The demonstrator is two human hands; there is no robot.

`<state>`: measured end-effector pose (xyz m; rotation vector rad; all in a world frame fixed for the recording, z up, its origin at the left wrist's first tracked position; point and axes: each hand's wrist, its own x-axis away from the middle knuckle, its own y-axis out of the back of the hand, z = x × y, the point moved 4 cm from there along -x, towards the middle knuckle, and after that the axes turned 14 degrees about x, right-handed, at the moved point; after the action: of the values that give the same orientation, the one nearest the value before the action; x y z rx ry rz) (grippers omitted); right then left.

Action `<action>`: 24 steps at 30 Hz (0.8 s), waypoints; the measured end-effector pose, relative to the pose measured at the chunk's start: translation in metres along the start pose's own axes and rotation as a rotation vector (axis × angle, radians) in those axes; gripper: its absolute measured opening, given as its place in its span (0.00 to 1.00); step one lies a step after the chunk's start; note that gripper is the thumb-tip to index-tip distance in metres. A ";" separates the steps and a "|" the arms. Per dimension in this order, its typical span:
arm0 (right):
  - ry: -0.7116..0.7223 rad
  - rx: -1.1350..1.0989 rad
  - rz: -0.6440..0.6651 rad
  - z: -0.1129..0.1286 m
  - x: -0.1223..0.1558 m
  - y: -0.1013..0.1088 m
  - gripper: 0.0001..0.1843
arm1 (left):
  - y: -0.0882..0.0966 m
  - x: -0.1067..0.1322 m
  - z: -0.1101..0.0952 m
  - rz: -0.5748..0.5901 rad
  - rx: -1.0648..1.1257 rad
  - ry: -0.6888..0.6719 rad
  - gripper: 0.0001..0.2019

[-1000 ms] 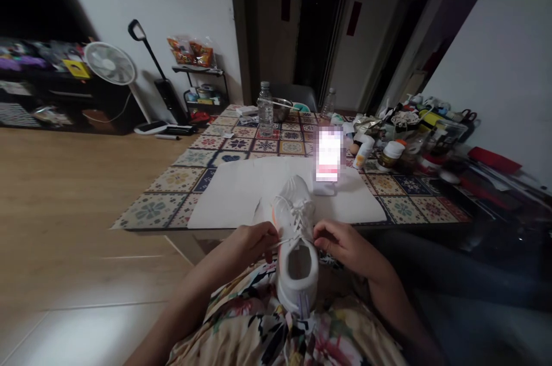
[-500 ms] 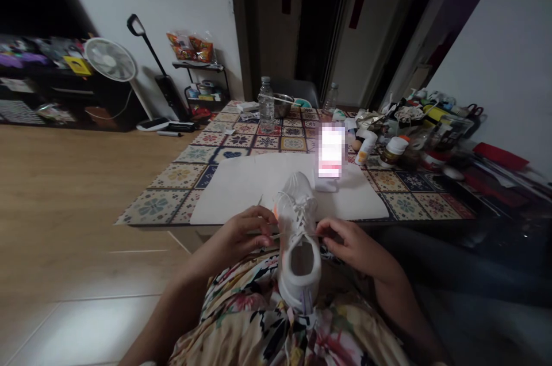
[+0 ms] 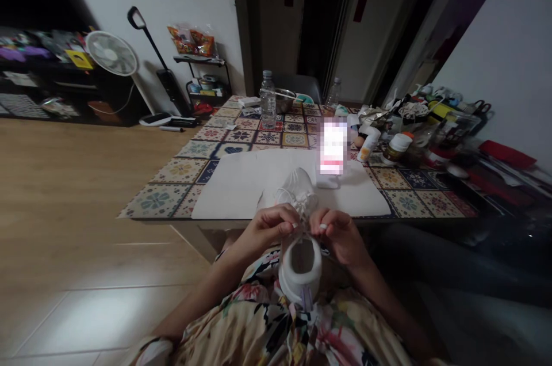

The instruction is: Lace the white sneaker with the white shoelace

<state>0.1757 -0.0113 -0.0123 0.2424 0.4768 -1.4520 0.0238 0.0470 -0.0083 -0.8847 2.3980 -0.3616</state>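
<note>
Tile-patterned tablecloth ahead, white sneaker upright on a floral-print lap.
Its long axis points away, toe toward the table; left hand and right hand, equally near, pinch the laces at the instep.

The shoe rests on the person's lap, between the left hand and the right hand, before the table. On the table, a paper sheet lies nearest, with a pixelated object at its far edge. A water bottle and a bowl stand beyond; jars occupy the right side.
</note>
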 end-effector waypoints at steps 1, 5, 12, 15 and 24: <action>0.000 0.010 -0.027 -0.001 0.000 -0.001 0.14 | -0.001 0.000 -0.002 0.024 -0.039 -0.002 0.15; 0.004 0.104 -0.035 0.001 0.002 -0.004 0.12 | -0.008 0.000 -0.009 0.113 -0.145 -0.021 0.09; 0.025 0.373 -0.145 0.012 0.000 -0.008 0.07 | -0.007 0.000 -0.001 -0.038 -0.067 -0.044 0.10; 0.080 0.558 -0.233 0.019 0.001 -0.008 0.06 | -0.005 0.000 0.006 -0.161 0.094 0.024 0.13; 0.280 0.894 -0.051 0.042 0.003 -0.019 0.02 | -0.012 0.000 -0.006 -0.196 -0.085 -0.110 0.12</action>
<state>0.1636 -0.0342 0.0258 1.1596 0.0203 -1.6134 0.0266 0.0382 0.0021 -1.1529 2.2466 -0.2788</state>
